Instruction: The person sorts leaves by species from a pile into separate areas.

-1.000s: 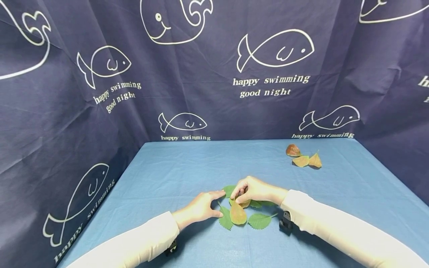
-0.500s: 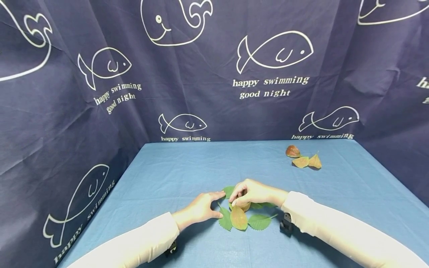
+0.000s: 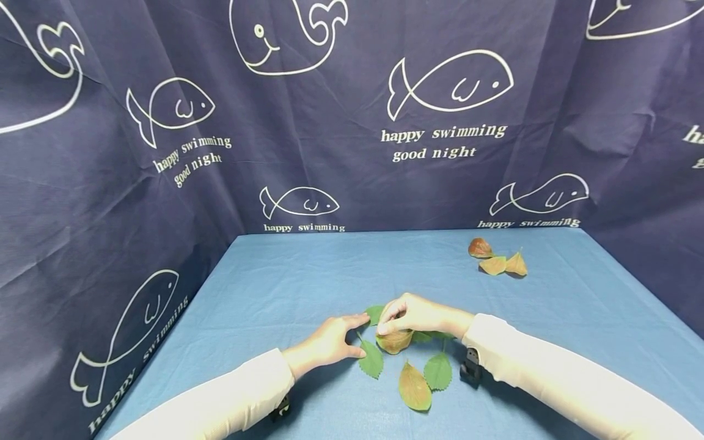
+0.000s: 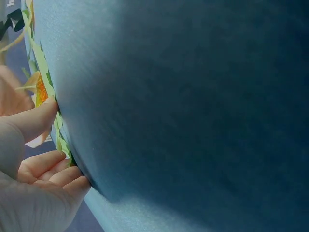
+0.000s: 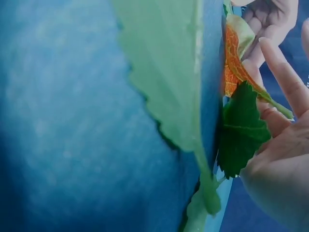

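My left hand [image 3: 330, 341] rests at the left of the leaf cluster, fingers extended. Its fingertips touch a green leaf [image 3: 375, 314] at the back, and its thumb touches the edge of a green leaf [image 3: 371, 359] nearer me. My right hand [image 3: 412, 313] is bent over the cluster, thumb and forefinger together at the left edge of a yellow-brown leaf [image 3: 395, 343]. That leaf shows orange and partly folded upward in the right wrist view [image 5: 236, 53]. Fingers hide part of it. A loose yellow-brown leaf [image 3: 415, 388] and a green leaf [image 3: 438, 371] lie nearer me.
Two yellowish leaves [image 3: 493, 265] and a reddish-brown one [image 3: 481, 247] lie at the back right of the blue cloth [image 3: 308, 275]. More green leaf [image 3: 422, 337] shows beneath my right wrist. Dark blue printed curtains [image 3: 341, 122] enclose the back and sides.
The upper yellow-brown leaf has slipped from my right fingers and moved nearer me and rightward. The green leaf beside it has turned stem-up. My left hand has stayed put.
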`<state>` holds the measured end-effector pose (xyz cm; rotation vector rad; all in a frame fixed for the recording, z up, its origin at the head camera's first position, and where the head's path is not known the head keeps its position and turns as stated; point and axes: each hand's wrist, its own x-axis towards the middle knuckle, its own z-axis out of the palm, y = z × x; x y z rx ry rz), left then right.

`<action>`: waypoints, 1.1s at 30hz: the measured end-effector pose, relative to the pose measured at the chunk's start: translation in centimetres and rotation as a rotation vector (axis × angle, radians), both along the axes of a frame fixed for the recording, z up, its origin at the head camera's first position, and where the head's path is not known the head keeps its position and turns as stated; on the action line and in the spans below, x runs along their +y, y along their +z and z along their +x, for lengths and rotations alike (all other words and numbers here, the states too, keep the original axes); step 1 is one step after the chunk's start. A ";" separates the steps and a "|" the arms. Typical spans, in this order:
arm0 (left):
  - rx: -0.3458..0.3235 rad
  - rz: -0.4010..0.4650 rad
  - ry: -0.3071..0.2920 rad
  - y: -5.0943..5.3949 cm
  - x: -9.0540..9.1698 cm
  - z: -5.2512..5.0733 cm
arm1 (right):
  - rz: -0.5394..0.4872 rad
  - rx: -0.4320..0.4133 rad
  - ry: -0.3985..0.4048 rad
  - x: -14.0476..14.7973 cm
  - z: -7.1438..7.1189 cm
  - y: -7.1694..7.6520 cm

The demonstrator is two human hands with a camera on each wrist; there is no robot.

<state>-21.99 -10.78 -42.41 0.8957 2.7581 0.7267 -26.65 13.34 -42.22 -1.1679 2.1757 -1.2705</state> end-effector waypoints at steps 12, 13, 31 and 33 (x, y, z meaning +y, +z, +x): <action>-0.018 0.006 0.000 -0.1 0.0 0.1 | -0.047 0.044 0.144 0.0 0.3 -0.2; -0.020 0.005 0.000 0.0 0.0 0.2 | -0.048 0.047 0.149 0.0 0.3 -0.2; -0.042 0.014 0.004 0.3 0.0 0.1 | 0.139 0.122 0.062 0.0 1.1 0.8; -0.043 0.014 0.005 0.3 0.0 0.1 | 0.150 0.126 0.058 -0.1 1.3 0.8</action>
